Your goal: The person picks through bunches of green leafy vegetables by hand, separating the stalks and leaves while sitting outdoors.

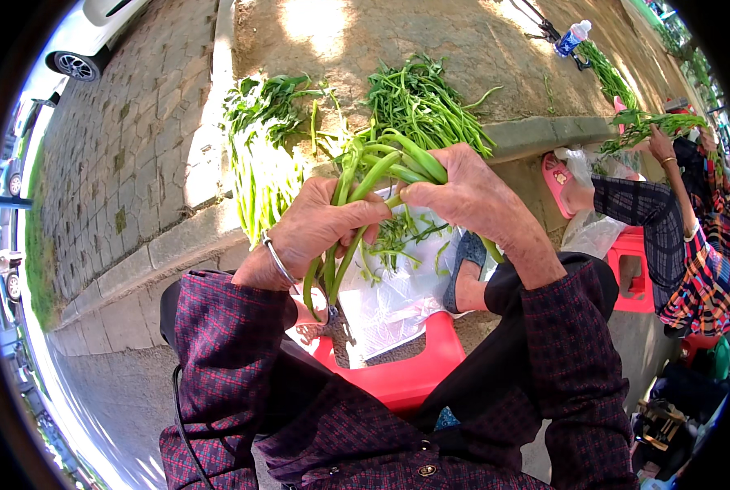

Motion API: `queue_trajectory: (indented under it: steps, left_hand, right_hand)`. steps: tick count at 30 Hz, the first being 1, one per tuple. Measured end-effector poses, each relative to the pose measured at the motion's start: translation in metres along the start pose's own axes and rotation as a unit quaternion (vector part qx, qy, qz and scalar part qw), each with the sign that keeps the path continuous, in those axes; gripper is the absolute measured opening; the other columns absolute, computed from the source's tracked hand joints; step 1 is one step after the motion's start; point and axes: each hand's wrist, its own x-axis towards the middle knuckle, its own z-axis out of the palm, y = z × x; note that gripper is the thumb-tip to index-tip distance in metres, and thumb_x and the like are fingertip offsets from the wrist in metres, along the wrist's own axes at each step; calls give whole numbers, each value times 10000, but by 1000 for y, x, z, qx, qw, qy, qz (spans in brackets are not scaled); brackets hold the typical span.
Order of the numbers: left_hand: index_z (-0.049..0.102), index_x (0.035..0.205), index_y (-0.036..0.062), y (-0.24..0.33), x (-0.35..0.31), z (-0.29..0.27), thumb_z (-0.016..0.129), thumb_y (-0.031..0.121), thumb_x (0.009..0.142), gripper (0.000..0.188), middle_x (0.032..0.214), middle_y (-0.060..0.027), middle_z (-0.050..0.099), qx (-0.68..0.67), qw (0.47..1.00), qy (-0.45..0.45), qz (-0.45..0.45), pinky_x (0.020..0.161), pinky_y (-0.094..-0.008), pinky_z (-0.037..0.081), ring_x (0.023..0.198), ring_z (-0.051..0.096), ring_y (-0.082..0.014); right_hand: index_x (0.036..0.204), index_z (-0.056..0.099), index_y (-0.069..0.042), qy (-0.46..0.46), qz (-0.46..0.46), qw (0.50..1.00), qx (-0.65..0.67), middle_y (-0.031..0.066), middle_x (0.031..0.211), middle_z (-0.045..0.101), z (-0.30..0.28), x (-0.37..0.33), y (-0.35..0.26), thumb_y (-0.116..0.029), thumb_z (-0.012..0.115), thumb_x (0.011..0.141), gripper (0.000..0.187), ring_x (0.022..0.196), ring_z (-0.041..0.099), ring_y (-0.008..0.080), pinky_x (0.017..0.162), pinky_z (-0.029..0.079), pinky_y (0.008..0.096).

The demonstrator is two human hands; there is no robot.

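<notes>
several green stalks (377,173) sit above the white plastic sheet (381,306): the left hand (314,222) clasps lengths pointing forward, while the right hand (477,194) grips the part arching sideways to it, neither hand nearer.

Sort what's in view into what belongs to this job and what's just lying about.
Apparently in the job:
long green stems, in left hand and right hand
pale-stemmed leafy green bunch
dark-green leafy pile
translucent white plastic sheet under green leafy scraps

Apparently just about:
blue-and-white plastic bottle
white parked car
</notes>
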Motion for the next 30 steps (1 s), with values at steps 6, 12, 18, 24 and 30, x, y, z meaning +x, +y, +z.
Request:
queue_trajectory:
  steps: [6, 12, 18, 24, 30]
  left_hand:
    - [629, 868, 40, 0, 0, -5, 624, 165, 846, 127, 646, -19, 603, -23, 999, 15, 25, 419, -179, 366, 483, 473, -26]
    - [620, 995, 10, 8, -4, -37, 562, 208, 894, 230, 660, 21, 589, -95, 983, 140, 69, 410, -169, 362, 473, 470, -31]
    - [637, 911, 25, 11, -7, -53, 587, 197, 878, 182, 670, -14, 618, -203, 955, 203, 79, 441, -198, 378, 515, 511, -61]
    - [613, 933, 21, 9, -4, -57, 593, 218, 879, 206, 676, -32, 620, -219, 948, 217, 85, 465, -204, 394, 545, 542, -78]
    - [608, 923, 21, 2, 2, -54, 599, 224, 882, 207, 697, -48, 627, -248, 948, 174, 102, 516, -240, 468, 601, 604, -136]
  right_hand:
    - [764, 620, 11, 16, 40, 992, 120, -25, 555, 490, 3, 5, -8, -168, 610, 790, 181, 457, 428, 54, 402, 341, 246]
    - [819, 625, -15, 106, 2, 950, 293, -39, 583, 492, -11, 8, -7, -193, 622, 829, 178, 419, 411, 36, 385, 350, 215]
    - [815, 620, -10, 146, 20, 937, 317, -22, 583, 496, -14, 12, -4, -188, 640, 822, 179, 416, 424, 52, 392, 360, 223]
    - [822, 604, -19, 152, 49, 931, 329, -19, 599, 499, -17, 12, -3, -187, 655, 817, 175, 418, 431, 47, 387, 364, 216]
    - [822, 603, -25, 166, 55, 928, 328, -15, 606, 506, -17, 11, -2, -175, 657, 816, 160, 420, 435, 45, 380, 365, 212]
